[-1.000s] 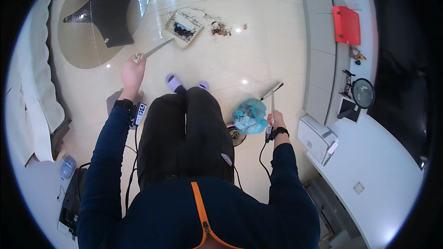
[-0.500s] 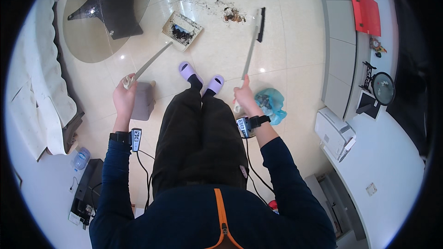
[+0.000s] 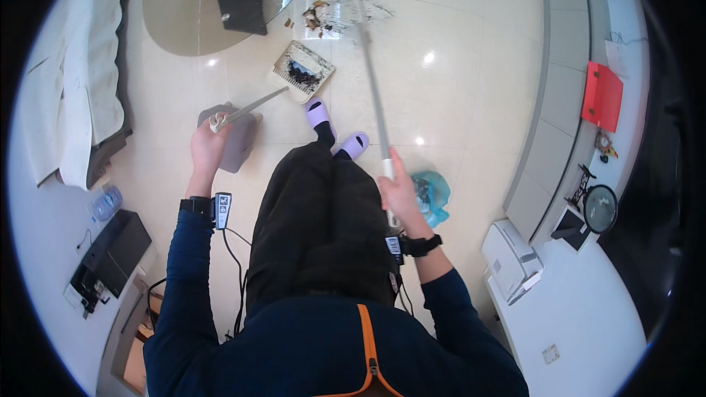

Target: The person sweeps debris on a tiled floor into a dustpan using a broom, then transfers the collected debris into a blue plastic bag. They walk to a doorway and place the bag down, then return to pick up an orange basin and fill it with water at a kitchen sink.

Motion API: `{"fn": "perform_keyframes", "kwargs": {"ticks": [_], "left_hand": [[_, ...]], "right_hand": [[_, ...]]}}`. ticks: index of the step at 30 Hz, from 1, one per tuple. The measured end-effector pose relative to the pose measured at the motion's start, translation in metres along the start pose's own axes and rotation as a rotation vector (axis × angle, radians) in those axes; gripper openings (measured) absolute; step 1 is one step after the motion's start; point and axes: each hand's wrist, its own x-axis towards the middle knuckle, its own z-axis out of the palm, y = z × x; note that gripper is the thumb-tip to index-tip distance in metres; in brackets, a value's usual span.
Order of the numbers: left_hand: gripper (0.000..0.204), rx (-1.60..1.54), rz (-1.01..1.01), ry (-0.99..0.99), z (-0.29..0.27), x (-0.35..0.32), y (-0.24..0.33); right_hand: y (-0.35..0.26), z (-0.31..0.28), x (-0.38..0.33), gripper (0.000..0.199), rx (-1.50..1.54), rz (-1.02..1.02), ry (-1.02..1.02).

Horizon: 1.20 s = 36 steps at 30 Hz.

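My left hand [image 3: 209, 141] is closed round the top of a long grey dustpan handle. The cream toothed dustpan [image 3: 323, 68] rests on the tiled floor in front of my purple slippers [image 3: 354, 146], with dark wet-looking debris [image 3: 300, 73] in it. My right hand [image 3: 399, 195] grips the white end of a broom [image 3: 374, 88], whose long grey pole reaches far forward. Its dark head is at the far end, seen narrowly, so I cannot tell whether it touches the floor. Just left of that end lies a brown and black heap of debris [image 3: 316, 18] among dark smears.
A round glass table [image 3: 173, 29] with a black base stands far left. Beside my left hand is a grey stool [image 3: 239, 145]. A blue plastic bag [image 3: 438, 192] sits by my right hand. Grey cabinets [image 3: 566, 103] and a white printer [image 3: 509, 259] line the right.
The broom head has swung left and farther forward, and the debris heap now lies more to the left, nearer the dustpan's line. My view has shifted; the dustpan stays by my feet.
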Motion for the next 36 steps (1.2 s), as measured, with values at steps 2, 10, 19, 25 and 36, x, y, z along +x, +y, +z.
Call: {"fn": "perform_keyframes", "kwargs": {"ticks": [2,10,19,25,36], "left_hand": [[0.031,-0.071,-0.008,0.018,-0.004,-0.004,-0.012],[0.032,-0.134,-0.083,0.060,-0.003,-0.017,-0.042],[0.030,-0.102,-0.067,0.113,0.008,-0.011,-0.042],[0.031,-0.050,-0.080,0.166,0.004,-0.013,-0.033],[0.029,-0.042,-0.126,0.134,-0.006,-0.017,-0.026]], "right_hand": [[-0.003,-0.018,0.011,0.070,-0.197,-0.166,0.100],[-0.045,-0.049,0.128,0.065,-0.150,-0.091,0.122],[-0.010,0.056,0.070,0.067,-0.310,0.004,-0.098],[-0.022,0.022,0.051,0.064,-0.436,-0.139,-0.041],[-0.169,-0.027,0.199,0.061,-1.192,-0.253,-0.122]]}}
